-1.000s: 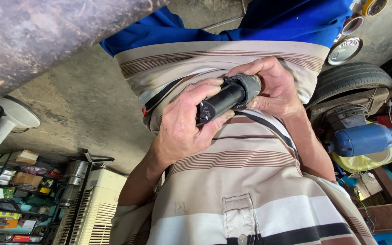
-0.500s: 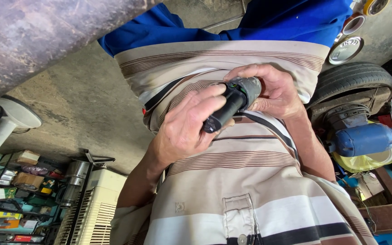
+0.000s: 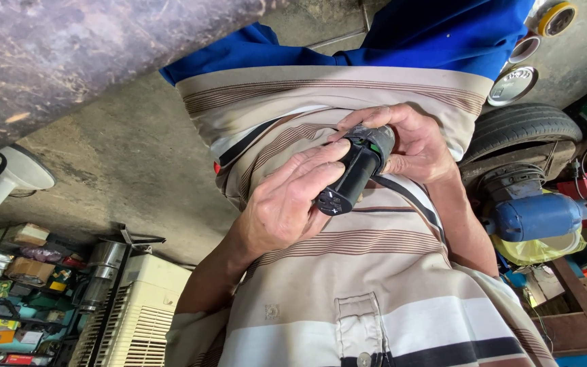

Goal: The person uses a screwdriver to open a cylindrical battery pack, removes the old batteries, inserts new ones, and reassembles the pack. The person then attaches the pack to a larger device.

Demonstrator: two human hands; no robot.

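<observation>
While wrapped around a black cylindrical part (image 3: 349, 182), left hand (image 3: 283, 204) closed over its lower length, fingers curled across the barrel, thumb tucked out of sight behind. Right hand (image 3: 412, 146) closed on the upper end, fingertips pinching a grey collar (image 3: 374, 139) where barrel meets cap. Part held in the air between both hands, tilted, slotted end face pointing down towards the chest, close against a striped shirt (image 3: 348, 272); resting on no bench.

Judged from the opposed grips: a twist or pull at the joint between collar and barrel, mid-way, the two pieces joined as far as can be seen. Whether loosening or tightening, cannot tell. Calls next for a steady counter-hold on the barrel, firm pinch on the collar, and both hands kept in line with the barrel so nothing binds or slips.

Further out: blue trousers (image 3: 443, 34) above, concrete floor (image 3: 123, 149), a tyre (image 3: 524, 129) and blue motor housing (image 3: 535, 217) to the right, a white fan (image 3: 8, 180), ribbed white cooler (image 3: 130, 312) and cluttered shelves (image 3: 15, 285) to the left.
</observation>
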